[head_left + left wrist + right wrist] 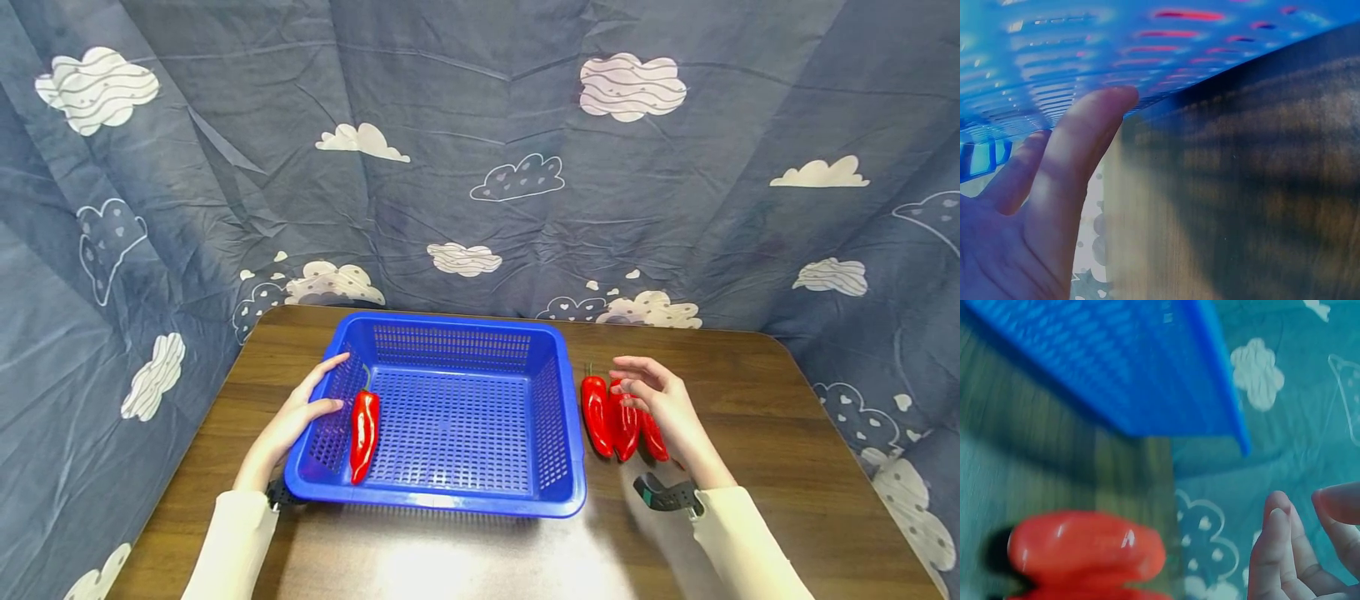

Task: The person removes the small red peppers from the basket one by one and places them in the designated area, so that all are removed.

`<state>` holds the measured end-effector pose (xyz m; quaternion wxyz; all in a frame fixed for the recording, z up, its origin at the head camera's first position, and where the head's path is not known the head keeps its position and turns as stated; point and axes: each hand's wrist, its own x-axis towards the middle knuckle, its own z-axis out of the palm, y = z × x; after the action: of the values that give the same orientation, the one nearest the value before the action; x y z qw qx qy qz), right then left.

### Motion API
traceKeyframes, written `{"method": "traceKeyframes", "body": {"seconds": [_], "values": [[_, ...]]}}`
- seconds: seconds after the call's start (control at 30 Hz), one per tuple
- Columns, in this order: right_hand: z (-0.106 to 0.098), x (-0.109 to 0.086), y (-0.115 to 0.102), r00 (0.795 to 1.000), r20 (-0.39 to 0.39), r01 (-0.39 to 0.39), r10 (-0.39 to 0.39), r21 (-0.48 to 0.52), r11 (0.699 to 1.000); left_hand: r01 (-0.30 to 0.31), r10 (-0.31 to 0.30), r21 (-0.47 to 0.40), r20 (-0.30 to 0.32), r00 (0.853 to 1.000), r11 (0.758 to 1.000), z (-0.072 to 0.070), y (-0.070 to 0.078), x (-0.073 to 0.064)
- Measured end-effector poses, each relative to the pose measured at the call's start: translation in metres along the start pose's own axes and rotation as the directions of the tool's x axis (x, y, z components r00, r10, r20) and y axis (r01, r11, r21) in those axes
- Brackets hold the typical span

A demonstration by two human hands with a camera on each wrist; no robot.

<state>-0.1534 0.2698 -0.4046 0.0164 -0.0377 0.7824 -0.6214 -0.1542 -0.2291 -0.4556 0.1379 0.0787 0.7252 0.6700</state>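
Observation:
A blue plastic basket (450,502) sits on the table with one shiny red pepper (364,437) inside, along its left wall. My left hand (296,417) holds the basket's left rim, with digits reaching over the edge. In the left wrist view, the left-hand fingers (1063,147) lie against the outside of the slotted wall. To the right of the basket, three red peppers (596,417) lie side by side. My right hand (663,404) hovers over them, its fingers loosely bent and holding nothing. It partly covers the middle and right peppers.
Brown wooden table (750,417) surrounds the basket, with its far edge just behind it. A grey-blue cloth (450,208) with white clouds hangs behind and at both sides. Dark straps (663,493) sit at the wrists.

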Motion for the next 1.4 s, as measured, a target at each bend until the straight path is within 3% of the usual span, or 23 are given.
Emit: {"method": "traceKeyframes", "body": {"seconds": [0.3, 0.57, 0.8, 1.1, 1.4], "values": [[0.024, 0.004, -0.019, 0.997, 0.077, 0.027, -0.03, 0.04, 0.999, 0.009, -0.009, -0.02, 0.011, 1.0, 1.0, 0.0, 0.001, 0.0], [0.04, 0.009, -0.029, 0.991, 0.132, 0.011, -0.018, 0.052, 0.999, -0.012, 0.012, 0.027, -0.005, 1.0, 1.0, -0.002, -0.001, 0.001], [0.057, 0.012, -0.037, 0.986, 0.165, 0.022, -0.031, 0.056, 0.998, 0.02, -0.02, -0.013, -0.003, 1.0, 1.0, 0.0, 0.0, -0.001], [0.082, 0.017, -0.039, 0.969, 0.242, 0.048, -0.056, 0.041, 0.998, -0.019, 0.019, 0.019, -0.002, 1.0, 1.0, -0.001, -0.001, 0.001], [0.104, 0.021, -0.044, 0.955, 0.294, 0.027, -0.034, 0.029, 0.999, -0.03, 0.03, 0.045, -0.002, 1.0, 0.999, -0.001, 0.0, 0.0]]}}
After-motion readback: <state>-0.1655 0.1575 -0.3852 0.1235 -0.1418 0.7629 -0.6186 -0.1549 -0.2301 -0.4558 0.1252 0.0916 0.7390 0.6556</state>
